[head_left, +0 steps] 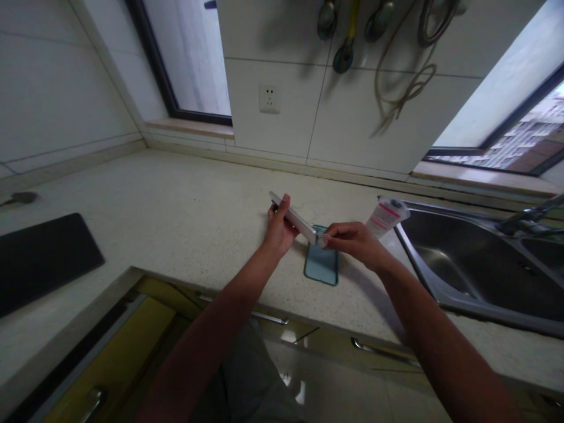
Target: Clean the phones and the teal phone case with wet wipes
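Observation:
My left hand is closed around a smartphone, tilted with its pale long edge toward me. My right hand pinches a small whitish piece, perhaps a wipe or pad, against the lower right end of the phone. Its exact kind is too blurred to tell. Below both hands a teal phone case lies flat on the counter, partly covered by my right fingers. Just behind my right hand stands a translucent plastic bottle with pink and red print, close to the sink.
The pale countertop runs along the tiled wall. At right is a steel sink with a faucet. A black flat panel lies at left. Cabinet handles sit below the front edge. A wall socket and hanging pipes are above.

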